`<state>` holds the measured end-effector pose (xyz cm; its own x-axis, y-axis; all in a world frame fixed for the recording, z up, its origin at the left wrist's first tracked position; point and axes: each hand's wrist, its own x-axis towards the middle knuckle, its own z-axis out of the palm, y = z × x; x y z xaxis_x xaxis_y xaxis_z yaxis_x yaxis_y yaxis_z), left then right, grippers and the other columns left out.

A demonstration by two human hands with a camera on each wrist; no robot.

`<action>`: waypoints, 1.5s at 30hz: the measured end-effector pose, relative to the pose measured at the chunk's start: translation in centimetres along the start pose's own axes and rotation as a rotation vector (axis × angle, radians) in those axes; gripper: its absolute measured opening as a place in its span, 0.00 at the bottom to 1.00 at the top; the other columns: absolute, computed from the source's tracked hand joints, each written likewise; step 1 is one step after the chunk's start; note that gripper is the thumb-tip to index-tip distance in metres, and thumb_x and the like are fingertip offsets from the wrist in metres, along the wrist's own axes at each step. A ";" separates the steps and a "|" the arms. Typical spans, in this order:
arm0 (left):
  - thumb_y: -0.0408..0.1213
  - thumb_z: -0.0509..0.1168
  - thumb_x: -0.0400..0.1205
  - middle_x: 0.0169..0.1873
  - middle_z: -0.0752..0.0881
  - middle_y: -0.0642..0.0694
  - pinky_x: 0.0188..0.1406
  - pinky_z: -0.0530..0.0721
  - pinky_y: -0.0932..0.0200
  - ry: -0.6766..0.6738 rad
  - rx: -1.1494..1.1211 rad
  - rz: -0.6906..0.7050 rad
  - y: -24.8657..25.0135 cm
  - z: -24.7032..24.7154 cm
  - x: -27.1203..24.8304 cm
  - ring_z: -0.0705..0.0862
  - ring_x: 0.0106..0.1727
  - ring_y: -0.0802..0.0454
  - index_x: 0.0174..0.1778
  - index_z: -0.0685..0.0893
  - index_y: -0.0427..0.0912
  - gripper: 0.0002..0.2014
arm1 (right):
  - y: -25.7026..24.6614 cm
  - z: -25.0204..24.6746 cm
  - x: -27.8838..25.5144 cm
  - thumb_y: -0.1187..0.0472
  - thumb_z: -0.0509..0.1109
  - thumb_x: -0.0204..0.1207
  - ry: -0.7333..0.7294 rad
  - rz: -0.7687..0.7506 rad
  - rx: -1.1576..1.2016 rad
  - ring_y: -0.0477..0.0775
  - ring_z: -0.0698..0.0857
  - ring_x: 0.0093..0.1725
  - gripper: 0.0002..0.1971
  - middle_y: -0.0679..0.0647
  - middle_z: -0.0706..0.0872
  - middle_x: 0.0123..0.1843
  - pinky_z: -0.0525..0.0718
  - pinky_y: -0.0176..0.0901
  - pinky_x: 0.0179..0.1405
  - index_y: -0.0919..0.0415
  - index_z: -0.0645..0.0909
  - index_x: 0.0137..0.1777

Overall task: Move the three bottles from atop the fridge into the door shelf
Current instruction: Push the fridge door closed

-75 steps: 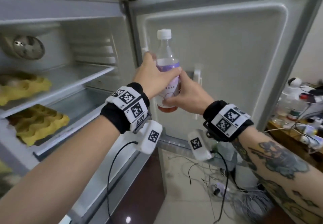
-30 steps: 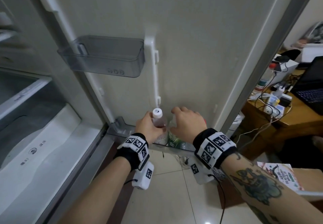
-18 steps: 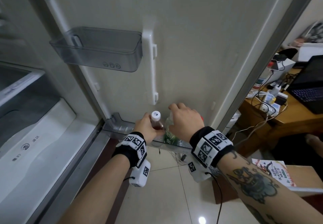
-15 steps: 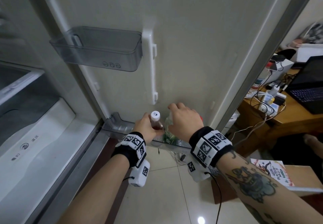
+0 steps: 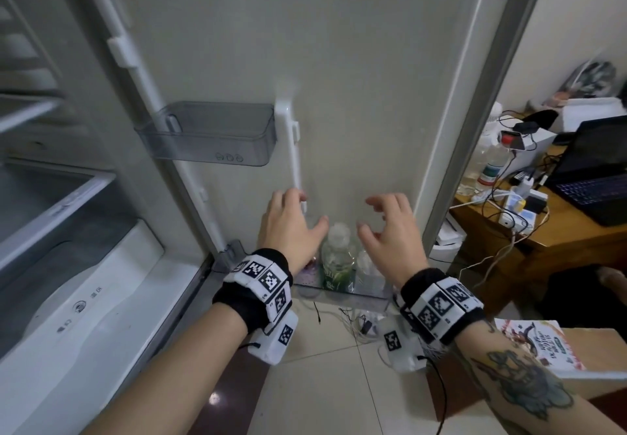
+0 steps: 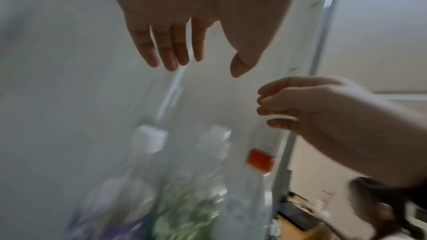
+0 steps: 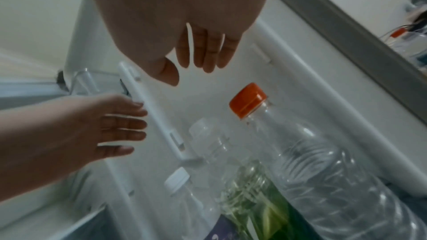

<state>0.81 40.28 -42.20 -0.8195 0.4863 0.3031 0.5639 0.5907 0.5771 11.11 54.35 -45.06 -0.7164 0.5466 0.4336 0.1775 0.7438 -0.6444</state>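
L grip [image 5: 293, 227] is spread flat, nothing held; R grip [image 5: 390, 227] is loosely curled, also empty. Both are held above 3 bottles stood upright in the bottom door shelf [image 5: 369, 299]: purple-label bottle [image 7: 198, 207] at left, green-label bottle [image 5: 337, 261] in the middle, orange-cap bottle [image 7: 300, 143] at right. A desk [image 5: 559, 231] w/ laptop [image 5: 597, 166] is seen beyond the door.

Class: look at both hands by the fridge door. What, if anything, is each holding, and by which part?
Nothing. The left hand and right hand hover open above the three bottles standing in the door shelf.
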 end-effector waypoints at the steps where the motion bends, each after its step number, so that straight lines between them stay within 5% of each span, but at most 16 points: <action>1: 0.48 0.70 0.77 0.62 0.77 0.46 0.61 0.79 0.51 0.015 0.010 0.055 1.3 -0.5 -0.2 0.80 0.60 0.46 0.62 0.77 0.45 0.20 | 0.1 -0.7 -0.4 0.61 0.72 0.78 0.069 0.025 0.035 0.47 0.78 0.57 0.15 0.52 0.76 0.59 0.78 0.24 0.57 0.64 0.79 0.64; 6: 0.40 0.69 0.73 0.53 0.82 0.42 0.55 0.79 0.49 0.041 0.163 0.541 8.9 -1.1 -1.0 0.81 0.54 0.43 0.55 0.82 0.39 0.16 | 2.3 -3.3 -1.3 0.64 0.74 0.77 0.391 0.166 0.160 0.49 0.72 0.54 0.16 0.52 0.69 0.56 0.77 0.44 0.58 0.69 0.76 0.61; 10: 0.39 0.68 0.74 0.56 0.85 0.39 0.56 0.79 0.46 -0.026 0.365 0.878 15.4 0.9 -0.8 0.83 0.57 0.41 0.56 0.85 0.37 0.17 | 4.8 -5.2 -0.4 0.56 0.73 0.78 0.385 0.387 0.257 0.48 0.71 0.64 0.25 0.49 0.68 0.65 0.72 0.42 0.70 0.64 0.71 0.71; 12: 0.41 0.64 0.77 0.62 0.82 0.40 0.64 0.75 0.48 -0.087 0.482 0.934 18.5 2.2 -0.6 0.79 0.65 0.43 0.61 0.83 0.39 0.18 | 6.4 -5.8 0.9 0.46 0.70 0.76 0.395 0.467 0.292 0.54 0.79 0.64 0.27 0.52 0.78 0.67 0.79 0.54 0.70 0.61 0.75 0.70; 14: 0.43 0.60 0.80 0.68 0.79 0.41 0.70 0.70 0.48 -0.130 0.668 0.961 20.6 3.6 0.2 0.73 0.72 0.44 0.66 0.80 0.41 0.19 | 7.6 -6.2 1.8 0.43 0.65 0.79 0.326 0.518 0.235 0.58 0.81 0.66 0.27 0.57 0.81 0.69 0.81 0.53 0.68 0.58 0.75 0.72; 17: 0.45 0.57 0.82 0.75 0.74 0.39 0.78 0.57 0.42 -0.167 0.943 0.998 22.6 5.2 1.7 0.63 0.81 0.40 0.72 0.77 0.41 0.23 | 8.0 -7.2 1.8 0.53 0.68 0.81 0.169 0.504 0.255 0.53 0.80 0.66 0.25 0.56 0.80 0.71 0.72 0.40 0.56 0.60 0.71 0.76; 19: 0.46 0.54 0.84 0.79 0.69 0.38 0.81 0.46 0.41 -0.207 1.087 0.996 22.9 5.9 2.5 0.57 0.84 0.40 0.77 0.73 0.40 0.26 | 8.1 -7.7 1.4 0.57 0.71 0.79 0.080 0.503 0.368 0.48 0.79 0.64 0.30 0.55 0.81 0.72 0.73 0.39 0.57 0.60 0.68 0.80; 22: 0.45 0.50 0.85 0.81 0.67 0.37 0.82 0.40 0.39 -0.262 1.199 0.946 22.6 6.4 3.4 0.55 0.85 0.40 0.79 0.71 0.40 0.26 | 8.4 -7.7 1.4 0.58 0.72 0.77 -0.030 0.546 0.423 0.56 0.80 0.71 0.34 0.57 0.81 0.74 0.76 0.44 0.63 0.61 0.66 0.82; 30: 0.40 0.48 0.89 0.77 0.69 0.39 0.79 0.53 0.48 -0.297 1.325 0.957 21.8 7.4 3.2 0.59 0.81 0.40 0.77 0.71 0.35 0.23 | 8.2 -7.1 0.5 0.56 0.75 0.72 -0.042 0.549 0.452 0.55 0.84 0.66 0.33 0.57 0.84 0.68 0.81 0.51 0.64 0.62 0.71 0.76; 34: 0.41 0.49 0.87 0.74 0.72 0.39 0.73 0.48 0.43 -0.285 1.287 0.964 21.6 6.6 1.3 0.61 0.79 0.39 0.74 0.74 0.35 0.23 | 8.7 -6.2 -0.9 0.48 0.79 0.63 -0.028 0.544 0.421 0.53 0.87 0.61 0.34 0.54 0.88 0.62 0.87 0.55 0.61 0.58 0.75 0.70; 38: 0.42 0.50 0.86 0.74 0.70 0.40 0.61 0.43 0.40 -0.286 1.256 1.003 20.8 4.5 -1.8 0.60 0.80 0.40 0.75 0.74 0.37 0.23 | 7.3 -6.6 -3.3 0.51 0.78 0.62 0.029 0.521 0.434 0.52 0.86 0.62 0.38 0.55 0.85 0.65 0.86 0.55 0.64 0.61 0.73 0.73; 45: 0.44 0.52 0.86 0.76 0.69 0.42 0.71 0.50 0.41 -0.300 1.174 1.002 18.0 -0.3 -9.1 0.57 0.81 0.42 0.76 0.74 0.39 0.23 | 3.5 -4.7 -9.3 0.47 0.68 0.63 0.146 0.524 0.361 0.53 0.86 0.52 0.23 0.54 0.85 0.54 0.89 0.60 0.53 0.56 0.79 0.58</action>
<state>18.40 46.28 -34.32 -0.1096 0.9926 -0.0517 0.7223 0.0438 -0.6902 21.54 53.73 -48.37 -0.4928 0.8674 0.0692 0.2225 0.2025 -0.9537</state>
